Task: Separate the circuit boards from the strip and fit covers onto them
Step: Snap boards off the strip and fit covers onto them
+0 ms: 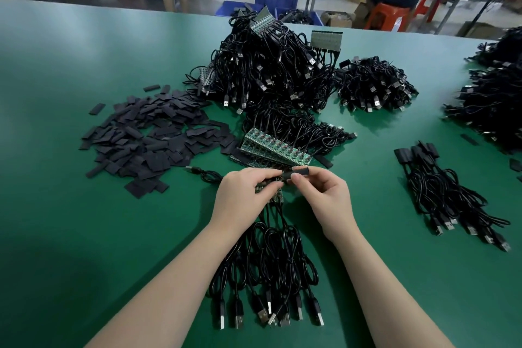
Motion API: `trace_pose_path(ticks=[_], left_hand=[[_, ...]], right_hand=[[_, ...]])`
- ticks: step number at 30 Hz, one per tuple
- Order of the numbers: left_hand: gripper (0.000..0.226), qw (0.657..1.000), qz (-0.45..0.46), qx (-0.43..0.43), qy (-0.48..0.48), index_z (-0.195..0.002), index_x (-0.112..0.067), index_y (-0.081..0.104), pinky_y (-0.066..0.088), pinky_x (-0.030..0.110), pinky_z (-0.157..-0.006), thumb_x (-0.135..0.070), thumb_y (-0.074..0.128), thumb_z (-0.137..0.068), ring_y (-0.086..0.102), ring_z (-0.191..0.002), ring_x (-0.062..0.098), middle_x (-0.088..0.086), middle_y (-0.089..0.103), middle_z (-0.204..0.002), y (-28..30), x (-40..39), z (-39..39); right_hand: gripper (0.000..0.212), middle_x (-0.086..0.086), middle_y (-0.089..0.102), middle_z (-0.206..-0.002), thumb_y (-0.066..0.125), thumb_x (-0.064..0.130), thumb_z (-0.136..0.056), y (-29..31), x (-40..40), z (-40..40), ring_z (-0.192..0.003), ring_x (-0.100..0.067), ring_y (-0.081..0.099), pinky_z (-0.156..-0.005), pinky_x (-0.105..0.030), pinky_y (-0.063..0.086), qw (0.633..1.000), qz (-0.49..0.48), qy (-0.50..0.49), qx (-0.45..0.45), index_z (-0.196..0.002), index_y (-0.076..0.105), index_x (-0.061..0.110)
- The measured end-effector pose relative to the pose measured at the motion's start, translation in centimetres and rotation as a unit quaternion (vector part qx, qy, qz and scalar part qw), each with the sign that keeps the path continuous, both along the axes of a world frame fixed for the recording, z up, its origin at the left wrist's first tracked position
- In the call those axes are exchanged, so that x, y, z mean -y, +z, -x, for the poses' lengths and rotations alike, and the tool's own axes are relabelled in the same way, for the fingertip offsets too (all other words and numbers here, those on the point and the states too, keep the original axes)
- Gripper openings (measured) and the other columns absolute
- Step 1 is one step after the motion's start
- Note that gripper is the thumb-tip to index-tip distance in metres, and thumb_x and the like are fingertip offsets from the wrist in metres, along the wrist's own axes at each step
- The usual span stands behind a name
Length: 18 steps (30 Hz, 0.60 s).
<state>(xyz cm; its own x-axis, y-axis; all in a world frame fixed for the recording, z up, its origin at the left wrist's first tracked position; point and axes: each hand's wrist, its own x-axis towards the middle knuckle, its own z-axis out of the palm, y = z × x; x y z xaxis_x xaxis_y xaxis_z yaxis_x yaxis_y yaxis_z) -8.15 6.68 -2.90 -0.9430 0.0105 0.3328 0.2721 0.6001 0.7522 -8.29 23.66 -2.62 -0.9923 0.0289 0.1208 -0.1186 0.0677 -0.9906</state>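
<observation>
Left hand: the left hand (245,192) has its fingers curled down over a strip of circuit boards (268,192), gripping it; only slivers of green show under the fingers.
Right hand: the right hand (319,192) pinches a black cover (295,172) between thumb and forefinger, the other fingers loosely bent.
Cover: it lies level, just above and right of the left fingertips, its left end meeting the gripped strip.
Cables: black cables (268,271) run from the strip toward the near edge of the green table (84,234), plugs fanned out between the forearms.
Loose covers: a heap of flat black covers (147,138) lies left of the hands, toward the table's left side.
Spare strips: stacked strips (276,150) sit just beyond the hands.
Finished pieces: a small bundle (452,195) lies toward the right edge.
Big pile: tangled cables (268,70) are heaped near the far edge.
</observation>
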Motion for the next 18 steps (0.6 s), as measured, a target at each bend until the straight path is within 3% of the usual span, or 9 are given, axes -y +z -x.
trace_pose_path(ticks=[4,8,14,18], left_hand=[[0.023,1.000,-0.013,-0.001,-0.015,-0.107,-0.028,0.076,0.052,0.030,-0.088,-0.028,0.074,-0.085,0.065,-0.094,0.002,-0.012,0.074,-0.101,-0.03,0.04,0.01],[0.024,1.000,-0.017,0.003,-0.021,-0.109,-0.029,0.075,0.050,0.019,-0.086,-0.028,0.074,-0.085,0.063,-0.096,-0.002,-0.012,0.073,-0.102,-0.14,0.17,0.13],[0.025,0.999,-0.022,0.007,-0.024,-0.110,-0.027,0.075,0.047,0.010,-0.083,-0.027,0.073,-0.086,0.062,-0.099,-0.003,-0.011,0.074,-0.103,-0.07,0.20,0.16],[0.025,0.999,-0.027,0.009,-0.029,-0.111,-0.027,0.074,0.049,0.014,-0.085,-0.026,0.073,-0.086,0.064,-0.096,-0.003,-0.010,0.074,-0.104,-0.06,0.23,0.10]], right_hand=[[0.015,-0.008,0.075,-0.082,0.074,0.018,-0.088,0.08,0.29,0.01,-0.075,-0.013,0.068,-0.071,-0.028,0.054,1.000,-0.011,0.008,-0.003,-0.088,0.076,0.034],[0.015,-0.013,0.073,-0.082,0.074,0.019,-0.088,0.00,0.44,0.03,-0.078,-0.028,0.070,-0.075,-0.038,0.056,1.000,-0.014,0.009,-0.005,-0.089,0.076,0.034],[0.011,-0.008,0.075,-0.080,0.075,0.018,-0.087,-0.13,0.37,0.07,-0.080,-0.023,0.073,-0.074,-0.026,0.057,1.000,-0.009,0.017,-0.005,-0.090,0.077,0.028],[0.012,-0.003,0.076,-0.078,0.075,0.016,-0.087,-0.04,0.30,0.07,-0.078,-0.014,0.073,-0.071,-0.018,0.054,1.000,-0.006,0.023,-0.007,-0.090,0.076,0.028]])
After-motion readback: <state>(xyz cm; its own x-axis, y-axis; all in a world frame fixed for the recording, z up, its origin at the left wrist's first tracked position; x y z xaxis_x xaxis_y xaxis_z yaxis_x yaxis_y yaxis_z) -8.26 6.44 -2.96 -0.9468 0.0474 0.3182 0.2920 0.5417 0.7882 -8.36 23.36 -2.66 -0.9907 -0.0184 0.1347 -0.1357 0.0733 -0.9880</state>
